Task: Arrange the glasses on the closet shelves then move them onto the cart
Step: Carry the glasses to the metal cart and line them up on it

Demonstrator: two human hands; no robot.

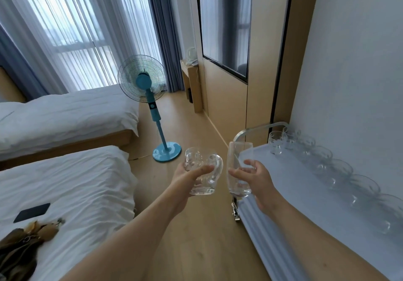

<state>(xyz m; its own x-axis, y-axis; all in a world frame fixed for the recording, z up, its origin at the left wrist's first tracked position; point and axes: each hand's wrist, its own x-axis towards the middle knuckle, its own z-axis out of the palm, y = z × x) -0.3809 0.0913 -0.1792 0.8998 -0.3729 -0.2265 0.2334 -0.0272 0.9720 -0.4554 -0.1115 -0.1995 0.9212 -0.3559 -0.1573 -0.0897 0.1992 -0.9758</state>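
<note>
Clear glass fills both hands: the left hand (192, 175) has its grip curled round a stout, dimpled mug (201, 172) with a looped handle, and the right hand (254, 175) pinches a tall, slim flute (238, 168) between thumb and fingers. Both are held upright, side by side, over the wooden floor (196, 237) just left of the cart (305, 204). Along the cart's far right edge, against the wall, runs a row of stemmed glasses (340, 170); their outlines blur together, so I count roughly eight. The flute's foot is hidden behind the palm. Two beds (65, 182) lie left, one blue fan (144, 80) stands between
</note>
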